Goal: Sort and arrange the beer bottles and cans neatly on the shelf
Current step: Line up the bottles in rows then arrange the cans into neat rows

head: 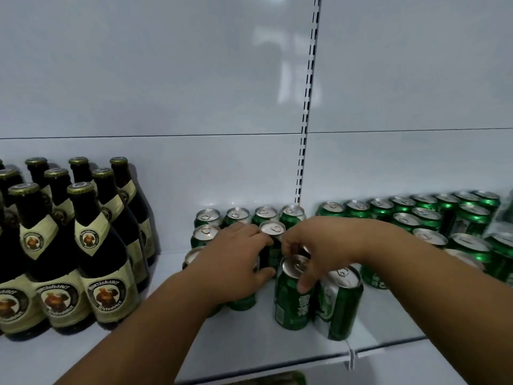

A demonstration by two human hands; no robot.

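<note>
My left hand lies over a green can in the lower middle of the frame, fingers curved round its top and thumb down its right side, gripping it. My right hand, just right of it, has fingers curled down among the cans; its thumb presses the side of a front can, though I cannot tell what the fingertips hold. A taller can stands between my two hands. Touching the front can on its right is another can, tilted slightly and near the shelf edge. Behind my hands, a row of cans stands against the white back panel. A bigger cluster of green cans fills the right of the frame. At the left, dark beer bottles with cream labels stand upright in rows, well apart from the cans.
</note>
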